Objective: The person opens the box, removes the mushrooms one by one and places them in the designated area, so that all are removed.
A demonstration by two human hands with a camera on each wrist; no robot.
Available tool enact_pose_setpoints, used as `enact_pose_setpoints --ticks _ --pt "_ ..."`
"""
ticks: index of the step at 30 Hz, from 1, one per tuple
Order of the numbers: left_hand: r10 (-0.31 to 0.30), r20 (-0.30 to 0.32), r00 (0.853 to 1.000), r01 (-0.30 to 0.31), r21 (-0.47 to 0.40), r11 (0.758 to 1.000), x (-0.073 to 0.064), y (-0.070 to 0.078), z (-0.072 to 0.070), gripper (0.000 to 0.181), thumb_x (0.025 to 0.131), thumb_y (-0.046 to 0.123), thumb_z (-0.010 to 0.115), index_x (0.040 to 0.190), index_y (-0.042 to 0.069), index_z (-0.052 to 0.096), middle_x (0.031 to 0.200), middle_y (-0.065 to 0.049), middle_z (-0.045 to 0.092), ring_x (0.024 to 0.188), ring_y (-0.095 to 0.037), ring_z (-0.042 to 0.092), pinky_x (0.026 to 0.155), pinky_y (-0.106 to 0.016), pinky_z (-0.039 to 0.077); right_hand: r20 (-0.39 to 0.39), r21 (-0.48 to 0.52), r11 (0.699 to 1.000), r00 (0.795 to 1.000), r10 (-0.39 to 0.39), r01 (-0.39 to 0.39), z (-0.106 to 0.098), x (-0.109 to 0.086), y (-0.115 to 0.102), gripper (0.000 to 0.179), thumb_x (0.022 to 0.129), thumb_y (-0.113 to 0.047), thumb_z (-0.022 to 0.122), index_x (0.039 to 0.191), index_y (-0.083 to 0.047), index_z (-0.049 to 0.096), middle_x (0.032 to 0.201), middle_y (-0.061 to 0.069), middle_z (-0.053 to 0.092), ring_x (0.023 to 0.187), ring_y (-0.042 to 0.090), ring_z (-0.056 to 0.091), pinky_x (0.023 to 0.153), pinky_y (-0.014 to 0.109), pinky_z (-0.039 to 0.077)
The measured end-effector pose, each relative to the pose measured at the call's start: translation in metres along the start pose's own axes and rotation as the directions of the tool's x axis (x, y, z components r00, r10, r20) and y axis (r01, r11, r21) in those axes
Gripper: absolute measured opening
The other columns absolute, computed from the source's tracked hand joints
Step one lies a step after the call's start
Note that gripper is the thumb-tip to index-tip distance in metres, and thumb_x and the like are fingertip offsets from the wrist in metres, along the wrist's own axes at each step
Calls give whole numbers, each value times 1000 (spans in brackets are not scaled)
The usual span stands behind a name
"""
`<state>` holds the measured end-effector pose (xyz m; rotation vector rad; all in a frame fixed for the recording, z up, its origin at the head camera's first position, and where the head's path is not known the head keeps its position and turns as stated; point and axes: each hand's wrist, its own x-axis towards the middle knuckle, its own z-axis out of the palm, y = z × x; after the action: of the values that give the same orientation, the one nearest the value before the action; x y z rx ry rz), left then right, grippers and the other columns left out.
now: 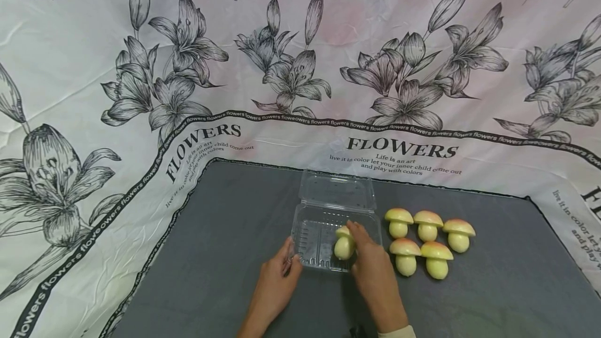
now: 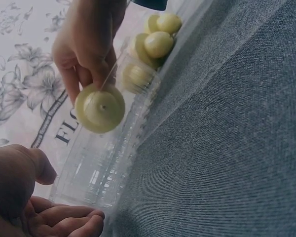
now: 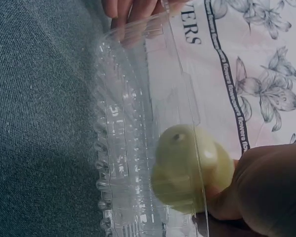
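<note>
A clear plastic clamshell container point(image 1: 307, 223) lies on the grey tabletop with its lid tipped back. My left hand point(image 1: 277, 278) holds it by the near left side; in the left wrist view, the thumb and curled fingers point(image 2: 64, 217) are around its end. With my right hand point(image 1: 373, 262) I grip a yellow-green toy mushroom point(image 1: 344, 246) by its cap, over the right part of the container. Its rounded stem end faces down in the left wrist view. Through the clear wall in the right wrist view, the same mushroom point(image 3: 187, 158) shows above the ridged base.
Several more mushrooms with reddish caps stand in two rows right of the container, among them a front-row mushroom point(image 1: 436, 260). A white flower-printed cloth point(image 1: 300, 140) rises behind and beside the grey tabletop point(image 1: 211, 233).
</note>
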<state>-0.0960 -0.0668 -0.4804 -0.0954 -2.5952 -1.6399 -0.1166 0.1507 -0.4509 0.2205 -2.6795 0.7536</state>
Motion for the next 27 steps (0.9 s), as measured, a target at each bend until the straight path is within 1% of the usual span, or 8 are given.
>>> enact_pose_setpoints --ticks 5,11,13,15,21,24,25,27 --pt "-5 0 1000 5 0 1000 0 -1 0 56 107 19 58 156 -6 46 145 -23 60 126 -31 66 103 -39 58 -54 22 999 998 -22 23 -2 0 2 88 66 32 59 145 -7 64 137 19 69 74 41 73 51 43 54" --pt "1 -6 1000 -1 -1 1000 1 -1 0 55 107 18 59 155 -6 47 144 -22 61 127 -30 65 103 -37 58 -146 79 995 988 -54 66 -6 1 5 93 64 37 56 145 -7 64 139 20 68 95 44 74 48 31 43" --pt "-1 -5 1000 1 1 1000 1 -1 0 55 107 18 59 155 -6 47 144 -21 61 127 -29 65 103 -36 58 -170 88 993 983 -66 82 -7 2 7 96 62 38 55 146 -7 64 140 20 67 91 42 73 48 27 37" --pt "-5 -4 1000 5 -1 1000 1 -1 1 55 107 18 59 155 -5 47 145 -21 61 127 -29 65 103 -36 58 -193 83 992 978 -78 96 -9 3 9 97 61 39 55 145 -7 64 139 19 68 89 38 74 49 26 40" --pt "-16 -4 1000 16 0 1000 1 -1 1 55 107 19 60 156 -3 48 144 -20 62 127 -28 66 103 -39 58 -252 118 983 962 -108 141 -13 4 13 92 64 41 54 142 -6 67 137 17 70 114 39 72 51 30 52" --pt "-17 -13 1000 17 12 1000 2 -1 2 55 106 20 60 156 -3 49 144 -20 62 125 -28 67 102 -40 58 -270 143 980 958 -99 142 -16 4 15 92 65 40 54 142 -9 68 135 18 71 81 36 76 45 25 45" --pt "-17 -16 1000 17 12 1000 1 -1 2 55 106 19 60 156 -3 49 144 -20 62 125 -28 67 102 -40 59 -273 145 980 957 -92 136 -18 4 16 93 65 40 53 142 -10 68 134 18 71 68 32 73 42 23 38" --pt "-16 -20 1000 17 12 1000 1 -1 2 55 106 20 61 155 -3 49 144 -20 62 125 -28 67 102 -39 59 -280 144 982 957 -76 120 -20 4 18 93 67 38 52 142 -13 69 133 18 72 53 27 64 41 24 35"
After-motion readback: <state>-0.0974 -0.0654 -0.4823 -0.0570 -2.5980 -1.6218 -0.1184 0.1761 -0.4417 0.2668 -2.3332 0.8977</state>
